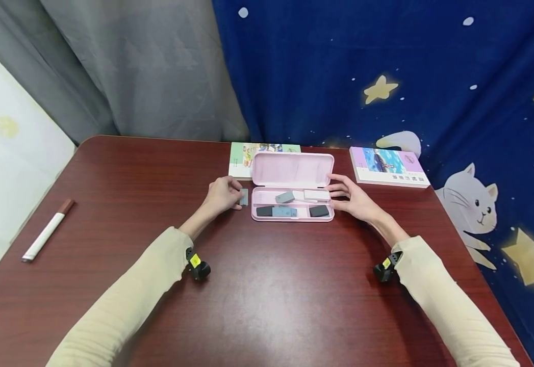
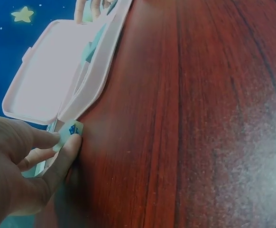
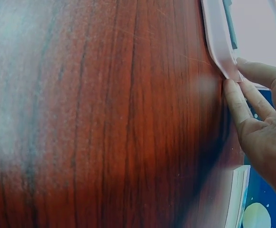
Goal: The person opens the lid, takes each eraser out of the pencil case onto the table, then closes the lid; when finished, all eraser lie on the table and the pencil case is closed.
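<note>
- eraser, head view: a small grey-blue block pinched in the left hand just off the left end of the open pink pencil case. the case's long axis runs left to right across the table, so the tray lies to the right of the held eraser, very near. the left hand is plainly the nearer one to it. the right hand rests with straight, relaxed fingers against the case's right end, holding nothing. inside the tray lie several more erasers, grey, white, blue and black.
- left wrist view: thumb and fingers are curled round the eraser, which has a small blue print on its face. it sits just beside the near corner of the case, close to or perhaps touching the tray wall; i cannot tell which. the lid stands raised behind the tray.
- right wrist view: the right hand lies flat and open, fingertips touching the rounded corner of the case. the eraser is not visible here. a book lies at the edge beyond the hand.
</note>
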A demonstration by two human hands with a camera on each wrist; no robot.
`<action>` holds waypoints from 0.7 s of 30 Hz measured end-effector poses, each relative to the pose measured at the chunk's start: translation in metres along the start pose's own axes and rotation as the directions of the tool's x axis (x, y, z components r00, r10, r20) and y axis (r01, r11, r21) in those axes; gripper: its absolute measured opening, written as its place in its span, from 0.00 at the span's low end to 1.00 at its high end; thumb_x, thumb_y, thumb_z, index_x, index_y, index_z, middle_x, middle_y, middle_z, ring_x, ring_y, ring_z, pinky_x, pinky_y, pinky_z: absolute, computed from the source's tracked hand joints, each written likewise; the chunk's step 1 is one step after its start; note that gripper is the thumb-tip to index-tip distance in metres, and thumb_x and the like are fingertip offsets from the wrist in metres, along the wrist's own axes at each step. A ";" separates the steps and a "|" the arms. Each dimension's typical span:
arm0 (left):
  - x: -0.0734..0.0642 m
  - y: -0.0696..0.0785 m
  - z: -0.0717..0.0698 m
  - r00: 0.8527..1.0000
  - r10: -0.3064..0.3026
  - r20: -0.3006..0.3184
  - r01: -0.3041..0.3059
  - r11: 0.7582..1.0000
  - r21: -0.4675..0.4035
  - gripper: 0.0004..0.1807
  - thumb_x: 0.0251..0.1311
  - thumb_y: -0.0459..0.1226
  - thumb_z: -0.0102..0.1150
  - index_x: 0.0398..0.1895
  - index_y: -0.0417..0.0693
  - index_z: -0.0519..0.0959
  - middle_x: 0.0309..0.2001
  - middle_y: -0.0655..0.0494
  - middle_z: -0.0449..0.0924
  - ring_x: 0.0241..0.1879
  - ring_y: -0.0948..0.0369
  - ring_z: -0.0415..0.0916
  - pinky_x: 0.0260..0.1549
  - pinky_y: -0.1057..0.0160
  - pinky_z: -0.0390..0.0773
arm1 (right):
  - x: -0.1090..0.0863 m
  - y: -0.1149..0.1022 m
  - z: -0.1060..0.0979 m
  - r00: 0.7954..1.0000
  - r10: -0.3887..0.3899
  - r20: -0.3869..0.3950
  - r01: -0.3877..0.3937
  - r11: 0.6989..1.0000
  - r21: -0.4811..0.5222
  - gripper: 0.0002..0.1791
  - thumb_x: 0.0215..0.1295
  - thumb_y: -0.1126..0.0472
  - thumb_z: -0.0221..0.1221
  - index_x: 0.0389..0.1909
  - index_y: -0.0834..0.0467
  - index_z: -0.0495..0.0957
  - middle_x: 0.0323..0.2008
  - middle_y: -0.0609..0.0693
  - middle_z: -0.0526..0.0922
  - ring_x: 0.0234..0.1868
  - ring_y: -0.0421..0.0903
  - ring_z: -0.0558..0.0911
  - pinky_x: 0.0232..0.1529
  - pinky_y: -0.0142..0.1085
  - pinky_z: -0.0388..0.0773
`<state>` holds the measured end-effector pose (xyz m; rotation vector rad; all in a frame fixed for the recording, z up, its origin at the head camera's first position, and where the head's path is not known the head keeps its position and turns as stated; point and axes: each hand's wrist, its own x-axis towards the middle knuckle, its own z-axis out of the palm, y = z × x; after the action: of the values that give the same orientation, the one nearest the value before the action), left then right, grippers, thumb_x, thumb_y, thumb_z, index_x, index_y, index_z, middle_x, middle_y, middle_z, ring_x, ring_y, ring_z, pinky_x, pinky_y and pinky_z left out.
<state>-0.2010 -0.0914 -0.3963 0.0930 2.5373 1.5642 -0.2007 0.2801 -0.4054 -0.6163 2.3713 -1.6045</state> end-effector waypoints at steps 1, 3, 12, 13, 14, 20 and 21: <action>0.000 0.000 0.000 1.000 0.006 0.000 -0.006 1.000 0.001 0.08 0.59 0.27 0.58 0.41 0.30 0.75 0.31 0.41 0.80 0.19 0.58 0.81 0.21 0.62 0.83 | 0.000 0.000 0.000 1.000 -0.003 0.000 0.003 1.000 0.003 0.41 0.59 0.79 0.60 0.71 0.64 0.54 0.59 0.70 0.70 0.57 0.64 0.72 0.60 0.56 0.67; 0.000 -0.002 -0.001 1.000 0.014 0.002 -0.014 1.000 0.002 0.08 0.59 0.27 0.58 0.42 0.31 0.75 0.30 0.41 0.80 0.19 0.57 0.81 0.21 0.62 0.83 | 0.000 0.000 0.000 1.000 -0.009 0.001 0.009 1.000 0.000 0.41 0.59 0.79 0.60 0.71 0.64 0.54 0.58 0.71 0.70 0.57 0.64 0.72 0.60 0.56 0.67; 0.001 -0.002 -0.006 0.998 0.063 -0.015 -0.063 0.998 -0.014 0.09 0.60 0.26 0.58 0.43 0.32 0.77 0.28 0.40 0.80 0.16 0.58 0.80 0.19 0.59 0.83 | 0.000 0.002 -0.001 1.000 0.000 0.002 0.000 1.000 0.008 0.41 0.59 0.78 0.60 0.71 0.64 0.54 0.58 0.70 0.70 0.57 0.64 0.72 0.61 0.57 0.65; 0.002 0.000 -0.007 0.997 0.071 -0.022 -0.071 0.997 -0.017 0.08 0.61 0.27 0.58 0.43 0.33 0.77 0.28 0.39 0.80 0.16 0.59 0.79 0.20 0.58 0.83 | 0.000 0.002 -0.002 1.000 -0.003 0.000 0.003 1.000 0.005 0.41 0.59 0.79 0.60 0.71 0.64 0.54 0.58 0.70 0.70 0.57 0.64 0.72 0.61 0.57 0.65; 0.003 0.002 -0.008 0.996 0.080 -0.027 -0.081 0.997 -0.020 0.08 0.61 0.27 0.59 0.42 0.33 0.78 0.28 0.39 0.80 0.15 0.60 0.78 0.20 0.57 0.83 | 0.000 0.002 -0.002 1.000 -0.003 -0.001 0.003 1.000 0.000 0.40 0.59 0.79 0.60 0.71 0.64 0.54 0.58 0.70 0.70 0.56 0.64 0.72 0.61 0.57 0.65; 0.008 0.014 -0.005 0.989 0.147 -0.023 -0.147 0.989 0.010 0.07 0.60 0.28 0.59 0.40 0.34 0.80 0.28 0.39 0.82 0.15 0.60 0.78 0.21 0.56 0.84 | 0.000 0.002 -0.002 1.000 0.005 -0.001 -0.005 1.000 0.006 0.40 0.59 0.78 0.60 0.71 0.64 0.54 0.59 0.69 0.70 0.57 0.64 0.71 0.61 0.58 0.64; 0.009 0.016 -0.003 0.987 0.158 -0.017 -0.158 0.987 0.022 0.07 0.60 0.28 0.59 0.40 0.34 0.80 0.28 0.40 0.83 0.15 0.59 0.78 0.20 0.58 0.83 | 0.001 0.001 -0.002 1.000 0.007 -0.001 -0.007 1.000 0.009 0.40 0.59 0.78 0.60 0.71 0.63 0.55 0.59 0.69 0.70 0.57 0.64 0.71 0.61 0.57 0.64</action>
<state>-0.2107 -0.0856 -0.3816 0.2898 2.6180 1.6005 -0.2024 0.2814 -0.4060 -0.6054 2.3635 -1.6117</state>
